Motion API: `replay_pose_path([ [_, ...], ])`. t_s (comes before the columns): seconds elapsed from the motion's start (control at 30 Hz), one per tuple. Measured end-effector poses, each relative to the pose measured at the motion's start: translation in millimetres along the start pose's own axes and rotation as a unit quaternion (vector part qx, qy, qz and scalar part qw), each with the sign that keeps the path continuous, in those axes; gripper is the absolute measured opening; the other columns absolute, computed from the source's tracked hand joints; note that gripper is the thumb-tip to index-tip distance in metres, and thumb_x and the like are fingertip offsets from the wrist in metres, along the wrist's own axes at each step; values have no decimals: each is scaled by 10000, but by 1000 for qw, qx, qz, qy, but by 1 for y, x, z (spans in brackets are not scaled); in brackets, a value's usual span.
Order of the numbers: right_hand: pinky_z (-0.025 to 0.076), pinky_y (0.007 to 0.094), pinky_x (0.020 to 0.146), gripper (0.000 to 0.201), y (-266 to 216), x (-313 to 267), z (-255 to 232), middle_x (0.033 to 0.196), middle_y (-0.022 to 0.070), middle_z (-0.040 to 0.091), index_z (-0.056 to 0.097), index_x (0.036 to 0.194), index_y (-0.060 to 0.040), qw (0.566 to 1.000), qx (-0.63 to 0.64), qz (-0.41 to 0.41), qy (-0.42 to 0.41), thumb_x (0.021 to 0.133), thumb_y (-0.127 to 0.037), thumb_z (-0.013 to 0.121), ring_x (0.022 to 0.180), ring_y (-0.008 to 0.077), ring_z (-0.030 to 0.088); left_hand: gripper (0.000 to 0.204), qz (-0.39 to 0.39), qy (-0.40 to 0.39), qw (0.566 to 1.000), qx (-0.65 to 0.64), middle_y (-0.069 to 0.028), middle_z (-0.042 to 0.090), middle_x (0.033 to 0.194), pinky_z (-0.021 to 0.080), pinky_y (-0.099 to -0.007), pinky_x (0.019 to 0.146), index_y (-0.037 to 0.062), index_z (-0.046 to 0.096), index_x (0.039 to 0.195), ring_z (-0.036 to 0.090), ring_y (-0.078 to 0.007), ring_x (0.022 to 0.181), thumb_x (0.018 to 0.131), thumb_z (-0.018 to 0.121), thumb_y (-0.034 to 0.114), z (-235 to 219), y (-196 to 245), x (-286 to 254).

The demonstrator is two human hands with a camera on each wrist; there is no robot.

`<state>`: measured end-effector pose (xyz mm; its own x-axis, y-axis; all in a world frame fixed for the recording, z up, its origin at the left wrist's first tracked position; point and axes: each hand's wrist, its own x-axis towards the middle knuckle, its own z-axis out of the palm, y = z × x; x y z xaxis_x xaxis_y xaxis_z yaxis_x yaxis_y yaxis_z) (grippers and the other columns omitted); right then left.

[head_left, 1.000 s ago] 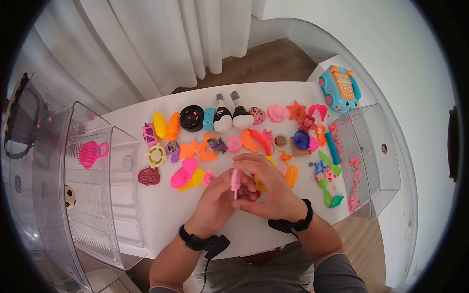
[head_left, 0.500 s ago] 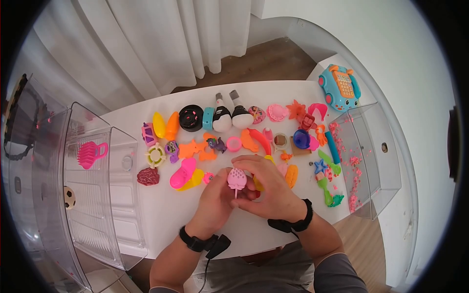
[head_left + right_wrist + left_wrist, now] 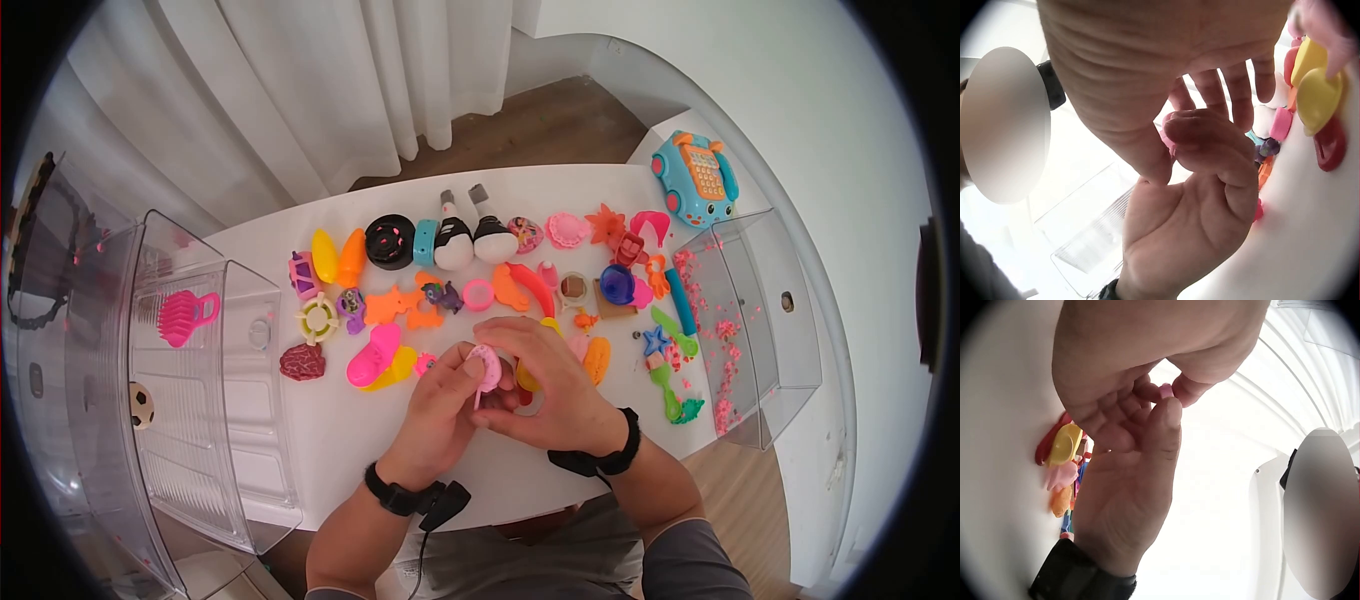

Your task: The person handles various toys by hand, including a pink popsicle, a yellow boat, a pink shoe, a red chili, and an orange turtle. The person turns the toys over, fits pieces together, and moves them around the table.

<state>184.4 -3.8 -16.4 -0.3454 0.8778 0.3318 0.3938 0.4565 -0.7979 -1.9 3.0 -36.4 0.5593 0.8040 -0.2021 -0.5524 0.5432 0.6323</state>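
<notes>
A pink strawberry-shaped toy lollipop (image 3: 488, 368) with a thin stick is held up between both hands, over the near middle of the table. My left hand (image 3: 437, 408) pinches its head between thumb and fingers. From the other side my right hand (image 3: 560, 388) curves round it, index finger by the top and thumb by the stick's lower end. Only a bit of pink (image 3: 1166, 391) shows between the fingers in the left wrist view. Just beyond the hands lie a pink and a yellow shoe-shaped toy (image 3: 375, 355) and an orange toy (image 3: 597, 360).
Rows of small toys cover the white table (image 3: 345, 450). Clear bins stand at both sides; the left one (image 3: 215, 420) has a pink comb-like toy (image 3: 188, 317), the right one (image 3: 765, 350) pink bits. Behind the right bin sits a blue toy phone (image 3: 697, 180).
The toy lollipop has turned in the fingers: first edge-on, then its dotted face towards the head camera, now angled and tilted. Both hands stay in about the same place.
</notes>
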Motion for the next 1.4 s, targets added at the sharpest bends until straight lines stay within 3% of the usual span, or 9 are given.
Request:
replay_pose_path([
  [0.13,497,417,944,757,-1,2,5,1358,127,621,577,1359,-76,999,12,-4,42,680,-103,912,1154,333,597,289,-3,24,999,27,-91,665,1018,558,-374,904,46,559,1143,676,-216,966,1108,535,331,-2,-4,2],
  [0.37,508,414,925,750,2,1,3,1365,133,615,577,1360,-71,999,-7,-14,34,685,-97,904,1138,328,600,375,-5,22,1000,-1,-109,673,1035,544,-404,945,38,567,1173,671,-241,981,1122,429,382,-5,-8,2],
  [0.43,481,419,1064,778,2,-1,1,1413,174,573,547,1405,-50,999,35,17,-5,718,-90,909,1297,328,570,431,-12,10,998,-53,-117,674,1043,535,-421,963,30,574,1197,669,-254,996,1123,384,410,-7,-8,1],
  [0.5,481,419,1065,776,1,-1,-1,1413,173,573,549,1411,-48,999,43,15,-6,725,-103,907,1294,326,571,521,-32,18,999,-23,-126,678,1066,520,-442,975,19,591,1236,659,-267,1008,1116,322,448,-5,-7,0],
  [0.7,488,419,1058,781,1,-1,-1,1412,174,571,550,1426,-43,998,59,14,-5,737,-133,907,1284,321,576,484,-50,-39,996,-59,-113,678,1075,520,-413,932,42,616,1209,641,-245,996,1110,375,451,-3,-4,0],
  [1.0,512,409,957,725,1,1,5,1358,131,616,577,1375,-72,999,30,-3,19,721,-103,890,1179,330,593,288,-2,6,1000,25,-80,652,1041,541,-354,913,53,570,1169,653,-204,987,1106,545,333,-2,-5,1],
  [1.23,467,428,1064,629,4,0,1,1380,171,603,577,1369,-40,1000,23,-1,11,793,-48,830,1271,332,581,202,2,25,1000,10,-71,654,1041,536,-318,901,60,570,1159,655,-189,981,1107,556,255,-2,-7,0],
  [1.33,464,421,1058,536,4,1,0,1370,168,613,596,1348,-31,1000,10,-5,17,842,-33,771,1260,325,583,248,10,41,998,40,-70,659,1069,528,-326,887,69,574,1169,648,-182,979,1115,511,303,-4,-11,1],
  [1.4,462,418,1057,512,3,0,0,1365,169,616,598,1346,-29,1000,15,-1,20,856,-26,745,1254,323,584,364,17,39,997,-59,-52,653,1065,500,-344,911,76,587,1219,621,-161,994,1114,445,394,0,-9,1],
])
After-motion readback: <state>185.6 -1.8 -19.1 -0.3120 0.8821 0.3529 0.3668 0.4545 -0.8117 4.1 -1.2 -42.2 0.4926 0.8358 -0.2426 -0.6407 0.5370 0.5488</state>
